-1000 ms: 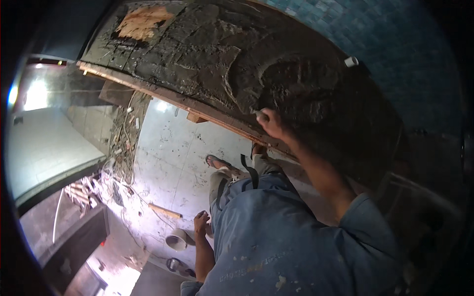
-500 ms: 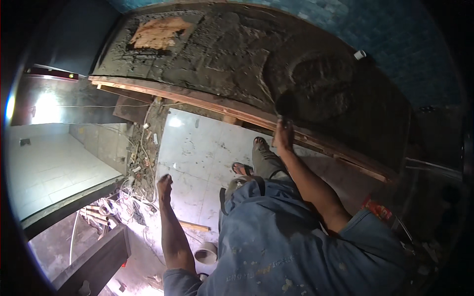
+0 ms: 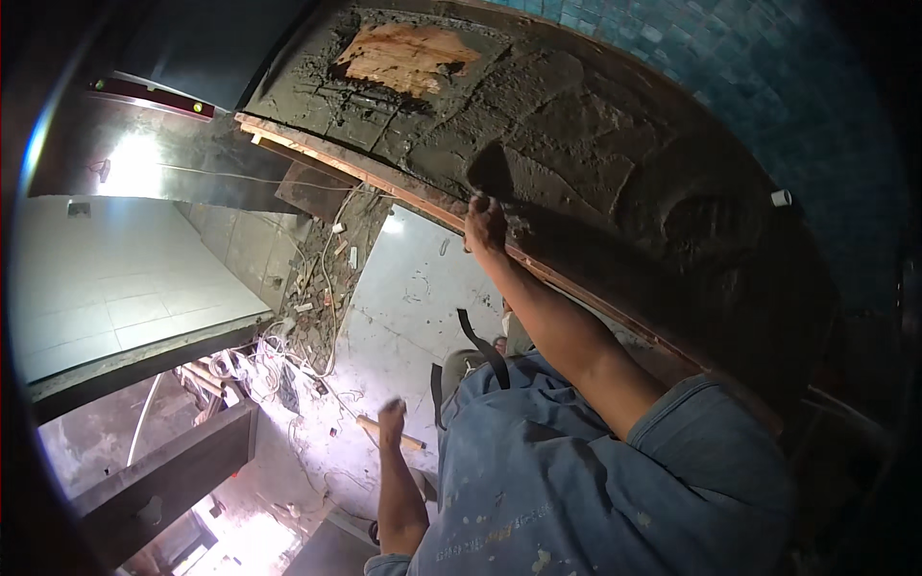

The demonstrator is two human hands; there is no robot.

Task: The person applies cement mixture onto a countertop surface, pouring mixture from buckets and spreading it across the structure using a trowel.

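My right hand (image 3: 485,226) is closed on what looks like a trowel (image 3: 490,168), its dark blade hard to separate from shadow, at the front edge of a long slab of wet grey mortar (image 3: 595,163). A bare wooden patch (image 3: 403,58) shows in the mortar at the far left. A timber board (image 3: 341,158) runs along the slab's front. My left hand (image 3: 391,415) hangs low over the pale tiled floor, its fingers loosely curled with nothing visible in them.
Blue mosaic tiles (image 3: 788,106) line the back, beside a small white cylinder (image 3: 781,199). A red level (image 3: 154,101) lies at left. Rubble (image 3: 317,278), tangled cables (image 3: 279,365), a wooden stick (image 3: 408,440) and a dark beam (image 3: 163,480) surround the floor to my left.
My right hand with the trowel has moved left and up along the mortar's front edge. My left hand swung out, then back nearer my body. The view has shifted.
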